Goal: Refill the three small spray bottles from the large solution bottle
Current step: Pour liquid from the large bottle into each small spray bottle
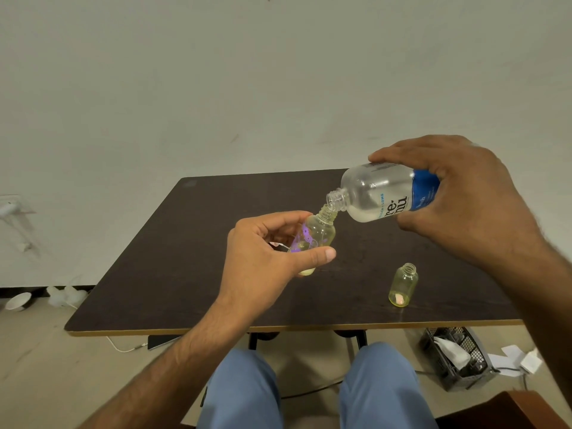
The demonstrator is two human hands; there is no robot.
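Both hands (458,193) pour bottle-to-bottle above the table (216,212), well inside its edges.

Soft, even indoor light, fairly dim, with a greenish-grey cast over the wall (278,72). The dark tabletop (216,289) takes a dull sheen near its near right corner. Shadows are faint and diffuse, with no hard edges. A purple-violet glare spot glows on the small bottle (312,239) held above the tabletop's middle. Wide-angle distortion bows the tabletop's edges and stretches the forearms toward the lower corners. Focus is slightly soft throughout, and softest at the frame edges.
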